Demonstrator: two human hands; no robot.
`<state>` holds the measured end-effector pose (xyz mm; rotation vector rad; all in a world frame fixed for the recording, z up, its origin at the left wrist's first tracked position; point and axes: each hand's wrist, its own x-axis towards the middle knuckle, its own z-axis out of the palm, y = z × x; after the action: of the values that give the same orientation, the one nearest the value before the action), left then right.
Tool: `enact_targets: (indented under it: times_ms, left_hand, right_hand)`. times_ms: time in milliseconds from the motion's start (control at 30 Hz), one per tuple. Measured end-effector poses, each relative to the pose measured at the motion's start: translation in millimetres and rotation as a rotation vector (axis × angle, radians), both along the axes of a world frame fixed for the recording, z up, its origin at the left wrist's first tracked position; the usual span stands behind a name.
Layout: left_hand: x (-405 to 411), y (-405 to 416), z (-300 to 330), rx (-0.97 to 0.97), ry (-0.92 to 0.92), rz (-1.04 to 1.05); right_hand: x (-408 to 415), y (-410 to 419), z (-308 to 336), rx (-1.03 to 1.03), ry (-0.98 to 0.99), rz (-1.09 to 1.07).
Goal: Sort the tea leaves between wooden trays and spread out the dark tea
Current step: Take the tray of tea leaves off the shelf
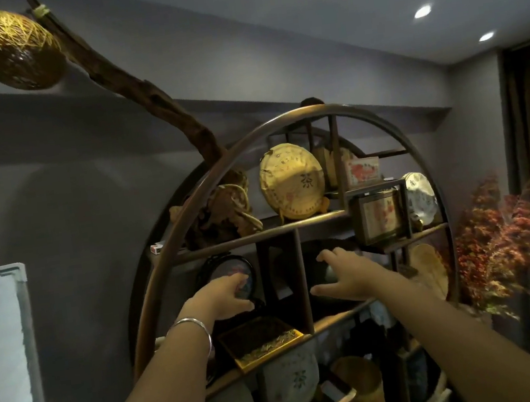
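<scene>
A shallow wooden tray rests on a shelf of the round wooden display rack. It holds dark tea across most of its floor and a strip of paler green leaves along its near edge. My left hand, with a silver bangle on the wrist, hovers just above and behind the tray, fingers apart and holding nothing. My right hand reaches into the neighbouring compartment, in front of a dark round object. Its fingers are spread and hold nothing.
The rack carries wrapped tea cakes, boxes, a round framed plate and carved wood. A vertical divider stands between my hands. A dark branch with a woven ball arches overhead. Red foliage stands right.
</scene>
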<state>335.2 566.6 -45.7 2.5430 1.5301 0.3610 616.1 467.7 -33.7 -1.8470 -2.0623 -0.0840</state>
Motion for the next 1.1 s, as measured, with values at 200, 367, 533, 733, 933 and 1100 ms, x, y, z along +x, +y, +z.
enact_targets:
  times_ms: [200,367,533,733,933,1100]
  left_hand:
    - [-4,52,-46,-0.103,0.001,0.132]
    - [-8,99,-72,-0.108,-0.042,0.183]
    - [0,139,-96,-0.057,-0.134,0.198]
    - [3,146,-130,-0.011,-0.271,0.283]
    - [2,145,-178,0.009,-0.497,0.508]
    - [7,153,-224,-0.121,-0.498,0.634]
  right_hand:
    - [13,76,-40,0.009,0.038,0.104]
    - [18,145,-70,0.038,0.043,0.181]
    - [21,208,-93,0.026,0.035,0.273]
    - [17,249,-127,0.018,0.117,0.326]
    - [24,290,-170,-0.023,0.261,0.253]
    - [17,324,-214,-0.117,0.283,0.168]
